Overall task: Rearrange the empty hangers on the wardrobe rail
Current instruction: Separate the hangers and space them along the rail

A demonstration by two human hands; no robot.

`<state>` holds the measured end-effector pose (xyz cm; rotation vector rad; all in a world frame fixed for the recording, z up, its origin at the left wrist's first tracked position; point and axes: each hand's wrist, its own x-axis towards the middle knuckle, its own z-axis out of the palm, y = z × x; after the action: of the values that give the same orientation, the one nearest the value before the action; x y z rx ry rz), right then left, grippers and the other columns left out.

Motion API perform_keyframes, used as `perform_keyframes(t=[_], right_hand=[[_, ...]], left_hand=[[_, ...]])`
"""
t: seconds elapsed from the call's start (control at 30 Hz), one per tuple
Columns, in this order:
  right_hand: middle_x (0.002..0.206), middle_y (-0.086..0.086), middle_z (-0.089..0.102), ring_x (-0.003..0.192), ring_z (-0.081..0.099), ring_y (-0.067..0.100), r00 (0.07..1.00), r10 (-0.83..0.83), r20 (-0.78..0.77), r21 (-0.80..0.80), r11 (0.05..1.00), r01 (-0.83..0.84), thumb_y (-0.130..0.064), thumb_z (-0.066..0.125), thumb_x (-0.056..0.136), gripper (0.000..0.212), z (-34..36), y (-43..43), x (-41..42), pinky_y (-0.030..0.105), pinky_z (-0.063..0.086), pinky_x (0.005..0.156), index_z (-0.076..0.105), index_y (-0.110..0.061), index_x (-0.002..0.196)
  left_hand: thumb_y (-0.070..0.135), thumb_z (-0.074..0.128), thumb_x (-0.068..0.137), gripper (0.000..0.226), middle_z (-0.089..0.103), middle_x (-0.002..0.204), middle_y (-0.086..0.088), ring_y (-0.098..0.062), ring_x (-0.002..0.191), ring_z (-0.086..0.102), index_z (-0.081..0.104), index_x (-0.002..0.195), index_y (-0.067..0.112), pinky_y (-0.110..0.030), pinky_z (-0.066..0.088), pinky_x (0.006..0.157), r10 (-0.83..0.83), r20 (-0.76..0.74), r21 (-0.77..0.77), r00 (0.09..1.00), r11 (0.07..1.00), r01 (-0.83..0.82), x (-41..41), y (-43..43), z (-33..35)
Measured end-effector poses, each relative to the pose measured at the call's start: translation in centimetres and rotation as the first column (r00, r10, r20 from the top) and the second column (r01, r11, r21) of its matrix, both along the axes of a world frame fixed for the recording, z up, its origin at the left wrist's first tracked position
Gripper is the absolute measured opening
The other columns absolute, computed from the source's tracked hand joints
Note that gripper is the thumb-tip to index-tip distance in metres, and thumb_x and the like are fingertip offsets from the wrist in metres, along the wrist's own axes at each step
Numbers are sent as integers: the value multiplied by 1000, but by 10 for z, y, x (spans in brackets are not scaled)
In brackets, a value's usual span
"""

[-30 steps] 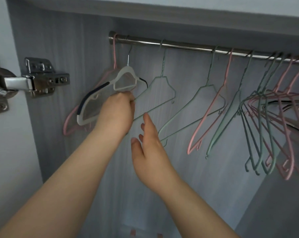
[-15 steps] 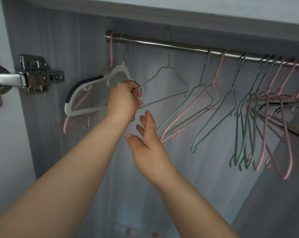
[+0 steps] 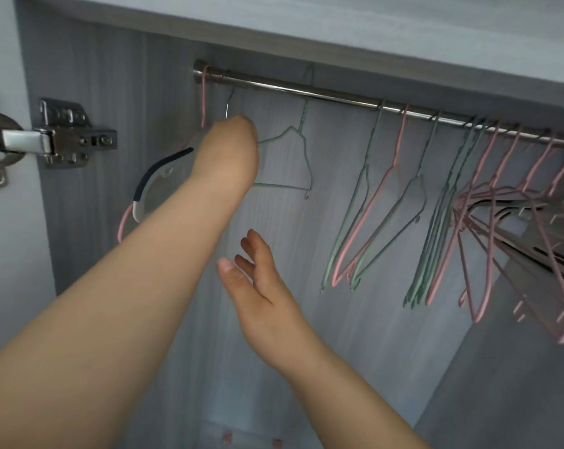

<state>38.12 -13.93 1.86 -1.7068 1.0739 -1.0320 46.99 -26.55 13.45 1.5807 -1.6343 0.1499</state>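
Observation:
A steel wardrobe rail (image 3: 322, 94) runs from upper left down to the right. My left hand (image 3: 227, 150) is shut on a clear plastic hanger with a dark grip strip (image 3: 151, 186), held up near the rail's left end. A pink wire hanger (image 3: 203, 98) hangs behind it at the rail's end. Just right of my fist a green wire hanger (image 3: 295, 157) swings, tilted. My right hand (image 3: 258, 280) floats open below, touching nothing. Further right hang green and pink hangers (image 3: 371, 202), then a dense tangled bunch (image 3: 500, 222).
A metal door hinge (image 3: 63, 137) is fixed to the left side wall. The wardrobe's top panel (image 3: 339, 34) sits just above the rail. The grey back wall (image 3: 322, 319) lies behind the hangers.
My left hand has lifted the clear hanger higher and closer to the rail. The green hanger beside it has swung. My right hand has dropped lower and stayed open.

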Motion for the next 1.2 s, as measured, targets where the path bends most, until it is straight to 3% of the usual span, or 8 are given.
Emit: perform_keyframes(t=[0.17,0.3,0.4,0.63,0.77,0.9,1.07,1.2], right_hand=[[155,-11,17,126,25,-9,999,-32,-5,20,999,32,-36,38,96,64,-8,8,-11,11,20,102,3,-25,149],[154,-9,20,131,27,-4,995,-76,58,64,995,73,-36,35,97,60,-19,3,-19,12,20,102,7,-24,148],[155,-7,18,141,25,8,986,-132,100,110,987,121,-34,33,98,58,-38,-12,-26,17,16,109,9,-22,149],[157,6,16,144,17,16,936,-301,-182,28,950,311,-23,39,98,56,-97,-74,-70,27,11,119,15,-12,148],[158,10,10,146,10,23,760,-368,-535,-122,924,362,-30,41,97,65,-119,-103,-106,31,7,120,9,-7,148],[158,3,15,147,4,25,498,-198,-844,-72,963,261,-42,36,96,52,-134,-110,-137,39,4,119,29,-21,143],[154,9,24,142,23,26,612,-348,-710,-166,927,335,-33,48,93,66,-133,-105,-171,40,17,118,16,-13,147],[150,3,35,142,22,25,478,-284,-831,-179,951,254,-37,41,96,48,-132,-100,-190,40,14,118,34,-22,141]], left_hand=[[2,52,84,24,61,113,-20,-35,104,57,60,106,-1,-39,46,87,49,164,164,985,984,-76,6,-1,-10],[7,51,83,16,69,98,-11,-31,90,62,65,91,8,-39,50,83,-6,-29,189,1000,982,12,32,20,-71],[9,48,88,21,68,84,1,-20,78,57,64,76,15,-27,44,73,-46,-152,179,987,981,74,57,49,-115],[12,53,88,23,63,71,18,-19,73,58,64,71,24,-26,38,67,-19,-168,110,986,993,38,87,111,-193],[11,54,87,21,54,64,48,-8,65,57,62,73,26,-18,39,60,-85,-203,117,976,987,110,100,129,-219],[7,53,88,34,63,58,26,7,62,56,56,68,34,-4,36,58,-100,-313,122,945,982,144,94,129,-233],[1,51,87,37,65,59,28,21,63,52,56,69,33,6,31,61,-168,-442,127,881,961,246,88,126,-240],[-1,50,87,35,64,71,7,17,64,53,57,71,29,5,32,61,-189,-484,117,855,954,277,85,126,-242]])
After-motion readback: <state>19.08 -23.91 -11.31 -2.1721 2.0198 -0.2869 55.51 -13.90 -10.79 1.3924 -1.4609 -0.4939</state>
